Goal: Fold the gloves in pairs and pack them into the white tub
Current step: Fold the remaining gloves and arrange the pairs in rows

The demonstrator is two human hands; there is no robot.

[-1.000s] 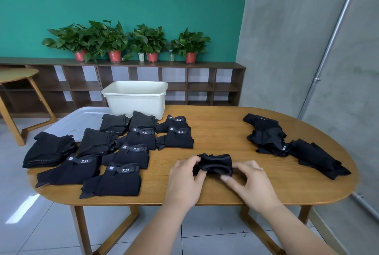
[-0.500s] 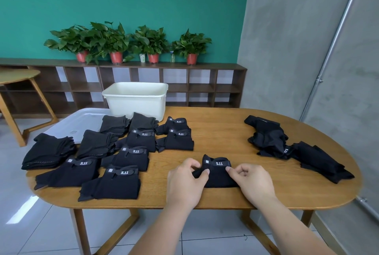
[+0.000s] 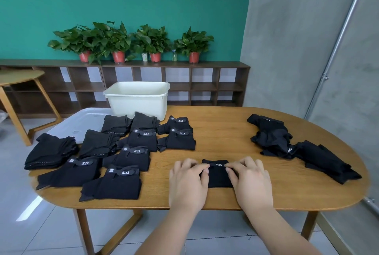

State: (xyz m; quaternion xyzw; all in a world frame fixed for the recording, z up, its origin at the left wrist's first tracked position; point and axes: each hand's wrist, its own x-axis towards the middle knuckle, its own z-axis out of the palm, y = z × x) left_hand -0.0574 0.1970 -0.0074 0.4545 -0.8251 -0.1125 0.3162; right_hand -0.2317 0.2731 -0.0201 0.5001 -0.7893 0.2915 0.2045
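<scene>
The left hand and right hand each pinch the top edge of the folded glove pair lying at the front of the surface, well apart from the white tub, so a loose lift could let the fold spring open.

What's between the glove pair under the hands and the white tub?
From the glove pair: bare table, then two folded 5.11 pairs, one behind the other, before the white tub. Head view.
</scene>
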